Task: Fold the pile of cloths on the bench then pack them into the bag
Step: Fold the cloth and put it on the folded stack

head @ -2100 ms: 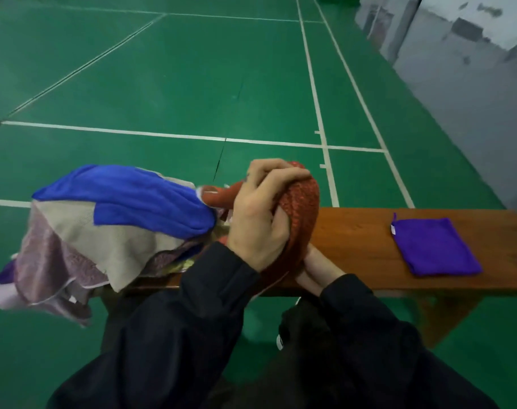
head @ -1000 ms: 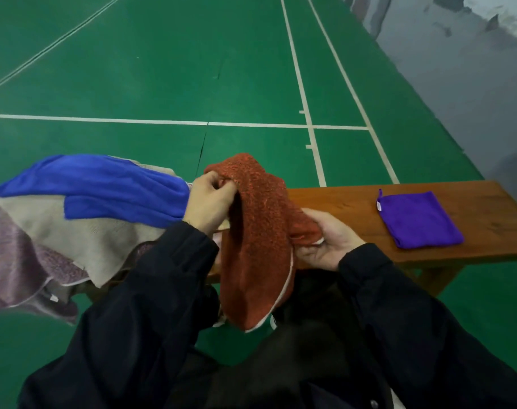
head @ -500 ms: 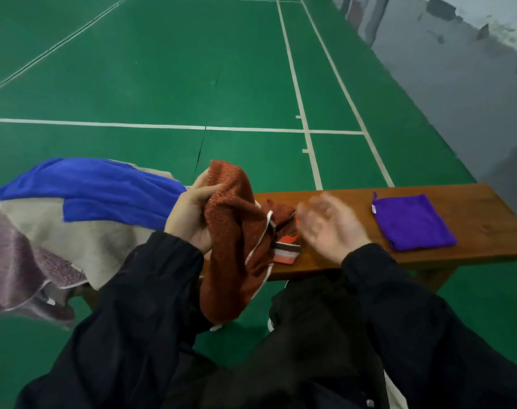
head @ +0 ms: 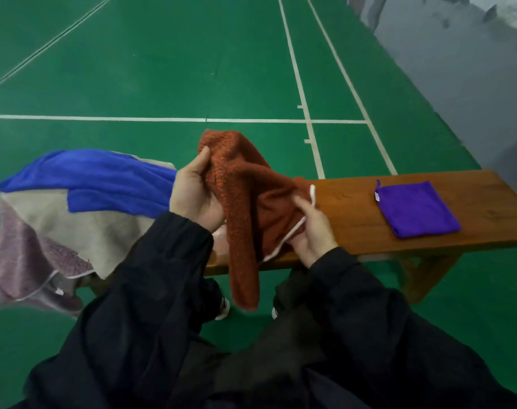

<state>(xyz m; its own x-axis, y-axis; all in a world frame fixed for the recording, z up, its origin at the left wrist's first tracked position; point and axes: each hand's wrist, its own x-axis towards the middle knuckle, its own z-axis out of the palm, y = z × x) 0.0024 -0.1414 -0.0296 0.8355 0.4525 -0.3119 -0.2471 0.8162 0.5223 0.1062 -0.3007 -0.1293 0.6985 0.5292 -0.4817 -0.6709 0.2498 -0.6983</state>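
While both hands are working above the bench's near edge:
Rust-orange towel: hanging limp, soft and light; best taken along its white-piped hem.
Left hand: gripping the top bunch, thumb curled over it.
Right hand: now pinching the hem, having been loose and off it.
Bench: carrying the pile and folded purple cloth.

Rust-orange cloth is hanging crumpled above the counter; pile of cloths (blue on top) is sitting left, folded purple cloth lying flat right.
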